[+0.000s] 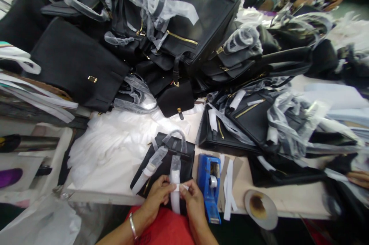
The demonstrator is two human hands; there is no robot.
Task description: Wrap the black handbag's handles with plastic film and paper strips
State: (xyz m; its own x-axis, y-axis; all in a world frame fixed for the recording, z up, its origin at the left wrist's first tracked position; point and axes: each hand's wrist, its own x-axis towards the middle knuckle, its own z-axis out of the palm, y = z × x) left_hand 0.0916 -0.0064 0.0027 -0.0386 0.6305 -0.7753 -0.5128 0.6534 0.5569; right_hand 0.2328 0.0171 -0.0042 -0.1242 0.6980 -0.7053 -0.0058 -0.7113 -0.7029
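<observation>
A small black backpack lies on the table in front of me, its handle and two straps covered in clear plastic and white wrapping. My left hand, a bangle on its wrist, pinches a white strip that crosses the right wrapped strap. On the strip's other side, the fingers of my right hand are closed on its end. The left wrapped strap lies slanted across the bag, beside my left hand. Just right of the bag stands a blue tape dispenser.
Black bags are piled along the back, with more bags at the right. White wrapping material heaps at the left. Paper strips and a tape roll lie right of the dispenser. People stand across the table; another person's hand shows at far right.
</observation>
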